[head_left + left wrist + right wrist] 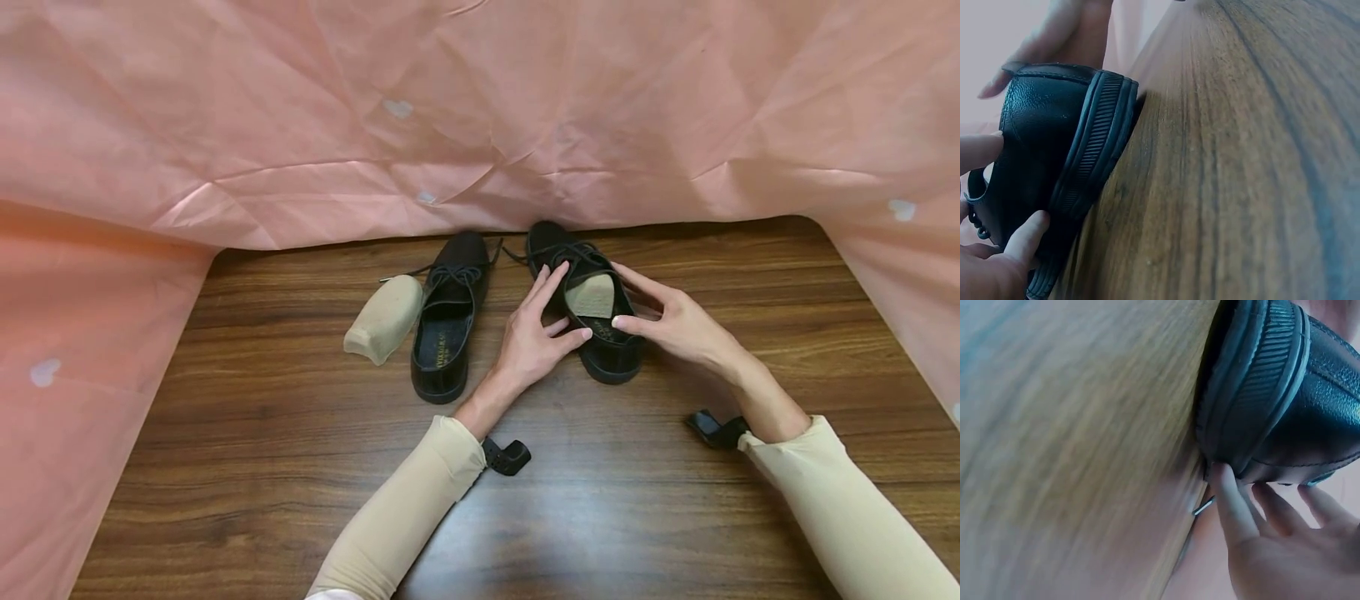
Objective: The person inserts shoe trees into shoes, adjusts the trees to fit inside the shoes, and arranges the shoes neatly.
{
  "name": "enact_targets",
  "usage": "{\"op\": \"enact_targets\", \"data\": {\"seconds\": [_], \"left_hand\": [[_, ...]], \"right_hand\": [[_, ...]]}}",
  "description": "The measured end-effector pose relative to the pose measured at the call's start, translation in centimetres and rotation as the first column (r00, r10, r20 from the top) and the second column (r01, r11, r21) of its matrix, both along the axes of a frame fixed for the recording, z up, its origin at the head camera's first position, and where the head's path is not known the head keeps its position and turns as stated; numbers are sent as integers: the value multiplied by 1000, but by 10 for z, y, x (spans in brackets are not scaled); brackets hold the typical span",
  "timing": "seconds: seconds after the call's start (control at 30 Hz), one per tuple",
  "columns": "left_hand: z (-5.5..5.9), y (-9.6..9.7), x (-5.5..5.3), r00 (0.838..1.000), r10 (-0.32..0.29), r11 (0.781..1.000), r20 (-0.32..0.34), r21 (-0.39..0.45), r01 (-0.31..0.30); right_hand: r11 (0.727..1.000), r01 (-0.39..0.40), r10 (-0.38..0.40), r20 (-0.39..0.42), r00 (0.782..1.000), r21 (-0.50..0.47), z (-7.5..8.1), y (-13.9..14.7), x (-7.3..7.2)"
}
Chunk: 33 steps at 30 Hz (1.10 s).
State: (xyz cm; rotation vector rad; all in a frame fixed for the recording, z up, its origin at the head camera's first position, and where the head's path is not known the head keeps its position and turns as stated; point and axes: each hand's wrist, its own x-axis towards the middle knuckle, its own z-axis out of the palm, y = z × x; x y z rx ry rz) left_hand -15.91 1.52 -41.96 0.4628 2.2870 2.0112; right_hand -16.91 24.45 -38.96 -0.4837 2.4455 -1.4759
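Note:
Two black lace-up shoes stand toes away from me. In the head view, both hands are at the right shoe [611, 362], which has a beige shoe insert [592, 297] inside its opening. My left hand [525, 342] holds its left side, thumb at the rim and fingers reaching toward the laces. Opposite it, my right hand [686, 329] grips the right side with the thumb over the rim and fingers outside. Both wrist views show the ridged sole and leather heel close up, fingertips against the side. The left shoe [440, 383] stands untouched.
A second beige shoe insert [386, 321] lies on the wooden surface [247, 433], left of the left shoe. Pink cloth [480, 108] with pale hearts hangs behind the toes and along both sides. Each wrist carries a black strap piece [508, 457].

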Motion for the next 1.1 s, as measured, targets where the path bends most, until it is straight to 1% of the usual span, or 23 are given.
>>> {"op": "enact_targets", "data": {"seconds": [0.13, 0.2, 0.27, 0.43, 0.57, 0.67, 0.8, 0.97, 1.1], "left_hand": [[-1, 0, 0, 1000, -5, 1000, 13, 13, 5], [-2, 0, 0, 1000, -13, 1000, 23, 21, 13], [-2, 0, 0, 999, -27, 999, 34, 26, 26], [-1, 1, 0, 998, -51, 998, 40, 26, 50], [-1, 1, 0, 998, -50, 999, 31, 12, 49], [-2, 2, -1, 999, -48, 999, 21, 11, 47], [-3, 2, -1, 999, -52, 999, 16, 15, 51], [-2, 2, -2, 998, -66, 998, 8, -3, 66], [0, 2, -3, 996, -91, 996, -11, -16, 91]], "right_hand": [[994, -103, 103, -19, 995, -37, -3, 7, 1], [988, -151, 151, -27, 988, -28, -5, 9, 0], [983, -179, 179, -13, 984, -29, -7, 11, 1], [983, -184, 184, 3, 983, 6, -8, 13, 1], [983, -182, 182, 11, 983, 14, -9, 14, 2], [982, -189, 189, 30, 981, -14, -10, 13, 2], [973, -216, 221, 61, 973, -78, -11, 13, 1], [967, -231, 239, 64, 969, -111, -12, 13, -1], [964, -231, 241, 69, 968, -132, -12, 13, -1]]}}
